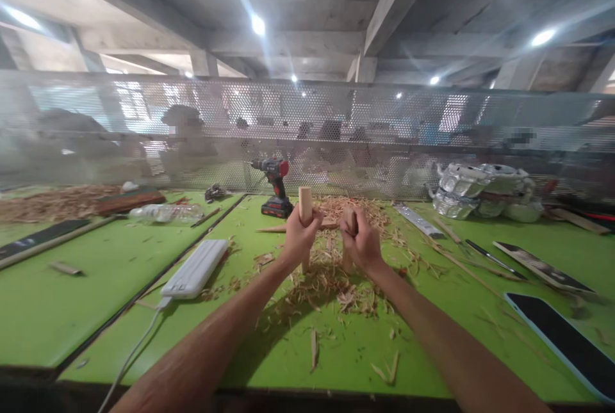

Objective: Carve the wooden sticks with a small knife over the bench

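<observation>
My left hand (302, 230) is closed round a pale squared wooden stick (305, 200), held upright. Its top stands above my fist, and its lower end shows under the hand. To the right of it, my right hand (361, 234) is wrapped round a brown wooden piece (352, 223) with a dark rounded end. Below that fist a lighter wooden part (346, 262) shows; whether it belongs to the same piece I cannot tell. Curled wood shavings (331, 282) lie under and around both hands on the green tabletop (269, 365).
Behind my left hand stands a cordless drill (275, 187). A white power bank (196, 267) with a cable lies left; a phone (562, 342), sanding board (542, 266) and metal ruler (419, 219) lie right. Foil-wrapped bundles (483, 190) sit before a perforated metal screen (312, 118).
</observation>
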A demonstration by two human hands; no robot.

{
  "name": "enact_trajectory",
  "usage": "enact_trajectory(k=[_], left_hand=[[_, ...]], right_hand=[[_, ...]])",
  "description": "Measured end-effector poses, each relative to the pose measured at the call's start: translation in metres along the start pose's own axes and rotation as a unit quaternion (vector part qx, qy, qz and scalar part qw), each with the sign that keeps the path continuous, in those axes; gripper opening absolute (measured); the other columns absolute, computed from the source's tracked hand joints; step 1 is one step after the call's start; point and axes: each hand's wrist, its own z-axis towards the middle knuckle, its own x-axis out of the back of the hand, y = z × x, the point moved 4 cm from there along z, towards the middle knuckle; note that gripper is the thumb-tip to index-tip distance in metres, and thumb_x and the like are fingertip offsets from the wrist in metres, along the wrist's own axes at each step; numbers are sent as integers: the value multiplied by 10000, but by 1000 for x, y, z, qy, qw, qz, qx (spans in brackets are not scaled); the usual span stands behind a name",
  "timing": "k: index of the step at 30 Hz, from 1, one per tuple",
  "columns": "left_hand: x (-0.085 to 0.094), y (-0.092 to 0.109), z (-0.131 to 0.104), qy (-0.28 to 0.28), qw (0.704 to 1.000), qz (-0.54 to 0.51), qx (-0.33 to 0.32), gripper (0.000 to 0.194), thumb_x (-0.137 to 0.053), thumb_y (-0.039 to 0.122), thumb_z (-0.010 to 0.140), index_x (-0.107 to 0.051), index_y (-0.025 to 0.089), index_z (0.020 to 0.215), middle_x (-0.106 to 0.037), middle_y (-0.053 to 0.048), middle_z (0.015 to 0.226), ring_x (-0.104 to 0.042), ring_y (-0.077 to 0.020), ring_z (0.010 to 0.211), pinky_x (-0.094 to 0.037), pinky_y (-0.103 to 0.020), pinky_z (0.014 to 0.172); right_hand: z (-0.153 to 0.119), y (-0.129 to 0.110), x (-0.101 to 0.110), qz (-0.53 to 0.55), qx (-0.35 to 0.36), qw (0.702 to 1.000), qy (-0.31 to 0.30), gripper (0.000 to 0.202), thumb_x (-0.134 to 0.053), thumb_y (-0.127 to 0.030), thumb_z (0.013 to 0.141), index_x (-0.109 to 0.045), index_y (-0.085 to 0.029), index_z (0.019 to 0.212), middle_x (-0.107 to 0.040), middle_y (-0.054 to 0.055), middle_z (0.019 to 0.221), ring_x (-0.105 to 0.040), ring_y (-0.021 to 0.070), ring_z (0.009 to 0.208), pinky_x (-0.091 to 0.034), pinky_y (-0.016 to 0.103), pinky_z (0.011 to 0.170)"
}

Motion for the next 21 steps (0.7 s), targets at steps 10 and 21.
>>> enact_trajectory(k=[10,21], left_hand=[[1,-5,3,6,1000,21,2,300,-697,460,812,-503,231,810,-457,66,616,-453,-115,543,-384,-233,522],[-1,-6,2,-12,1000,17,22,312,-712,461,814,-504,229,825,-441,89,578,-395,-83,444,-344,-216,441]], right_hand=[[6,0,7,18,22,999,19,194,-479,-349,890,-518,-241,1047,-577,-10,715,-550,197,627,-411,292,673],[4,6,6,17,16,999,26,356,-493,-378,902,-600,-204,1193,-772,91,936,-736,263,812,-506,323,736]])
